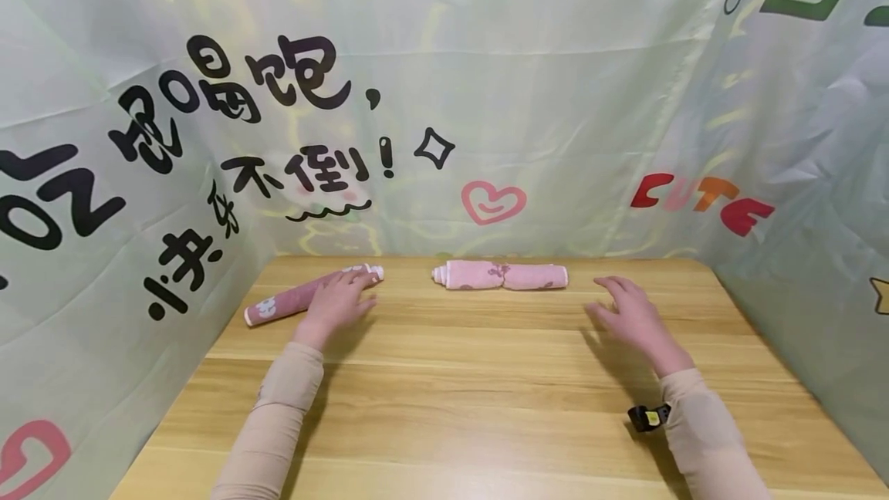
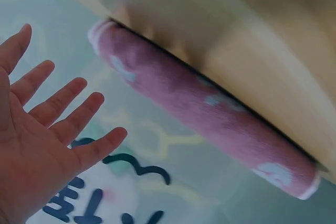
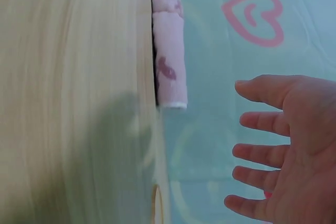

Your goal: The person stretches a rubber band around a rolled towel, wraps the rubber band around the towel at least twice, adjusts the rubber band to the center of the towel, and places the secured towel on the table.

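Observation:
Two rolled towels lie along the far side of the table. The darker pink rolled towel (image 1: 288, 302) is at the left, slanted, with pale prints on it. My left hand (image 1: 339, 301) overlaps its right part in the head view; the left wrist view shows fingers spread and apart from the roll (image 2: 205, 108). A lighter pink rolled towel (image 1: 472, 275) lies straight near the middle, its left end stepped in layers. My right hand (image 1: 633, 316) is to the right of it, fingers extended and holding nothing, off the roll's end (image 3: 170, 77).
The wooden table (image 1: 451, 400) has a printed cloth backdrop (image 1: 556, 114) behind it and at both sides. A small black device (image 1: 649, 417) is at the right wrist, beside the beige sleeve (image 1: 708, 430). Another beige sleeve (image 1: 271, 423) covers the left forearm.

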Demonstrator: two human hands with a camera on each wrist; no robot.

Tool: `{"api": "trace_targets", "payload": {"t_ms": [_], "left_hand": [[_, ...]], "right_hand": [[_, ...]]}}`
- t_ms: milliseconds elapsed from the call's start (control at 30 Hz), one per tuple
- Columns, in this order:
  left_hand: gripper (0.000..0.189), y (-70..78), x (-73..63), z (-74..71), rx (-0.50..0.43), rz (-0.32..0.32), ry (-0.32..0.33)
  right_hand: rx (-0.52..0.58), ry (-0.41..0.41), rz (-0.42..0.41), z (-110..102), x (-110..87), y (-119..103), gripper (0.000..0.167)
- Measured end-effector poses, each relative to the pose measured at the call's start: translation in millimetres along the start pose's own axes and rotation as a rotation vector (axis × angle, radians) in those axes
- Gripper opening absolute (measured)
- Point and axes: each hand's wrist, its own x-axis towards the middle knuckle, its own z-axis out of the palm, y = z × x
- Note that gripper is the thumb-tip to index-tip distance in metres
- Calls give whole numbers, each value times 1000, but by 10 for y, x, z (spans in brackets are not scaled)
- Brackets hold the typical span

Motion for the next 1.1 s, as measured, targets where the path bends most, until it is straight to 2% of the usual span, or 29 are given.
{"api": "trace_targets", "payload": {"t_ms": [233, 467, 600, 767, 1100], "left_hand": [[53, -170, -32, 4, -17, -39, -9], [57, -273, -1, 35, -22, -93, -83], [58, -310, 50, 60, -27, -118, -109], [59, -361, 125, 72, -28, -116, -113], [62, -449, 288, 72, -21, -162, -154]], "right_hand": [[47, -4, 23, -60, -4, 189, 64], [91, 24, 3, -97, -16, 341, 59], [127, 27, 11, -110, -26, 424, 58], [178, 0, 65, -144, -43, 501, 61], [170, 35, 128, -160, -75, 686, 58]]}}
